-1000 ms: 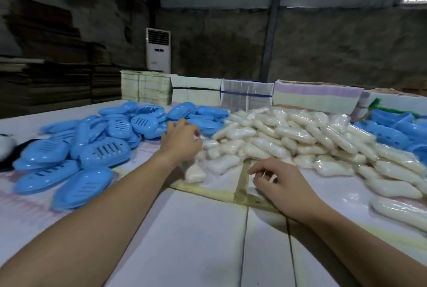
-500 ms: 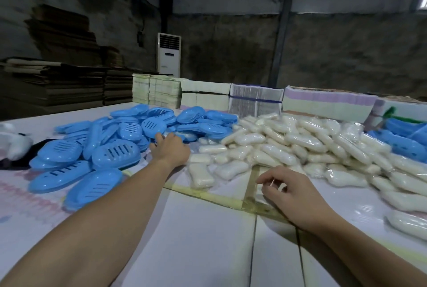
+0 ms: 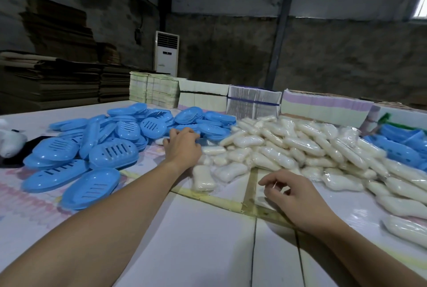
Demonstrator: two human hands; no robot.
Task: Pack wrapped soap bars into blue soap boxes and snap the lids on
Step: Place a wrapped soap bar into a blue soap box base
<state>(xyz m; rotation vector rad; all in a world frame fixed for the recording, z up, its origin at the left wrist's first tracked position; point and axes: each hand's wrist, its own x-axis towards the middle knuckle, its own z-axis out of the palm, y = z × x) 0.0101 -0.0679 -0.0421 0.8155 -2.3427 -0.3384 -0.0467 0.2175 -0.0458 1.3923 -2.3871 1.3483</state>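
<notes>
The left hand (image 3: 182, 146) reaches into the blue soap boxes (image 3: 115, 148), fingers curled; whether it holds one, I cannot tell. The right hand (image 3: 293, 196) rests loosely curled, holding nothing, near the wrapped soap bars (image 3: 300, 148). No box looks packed yet.

— Where does everything sit on the white tabletop (image 3: 196, 240)?
— The heap of blue oval plastic soap boxes (image 3: 111, 148) fills the left side; the pile of clear-wrapped white soap bars (image 3: 300, 146) lies to its right.
— And the far edge?
— Bundled stacks of flat paper cartons (image 3: 253, 103) line it, behind both piles.
</notes>
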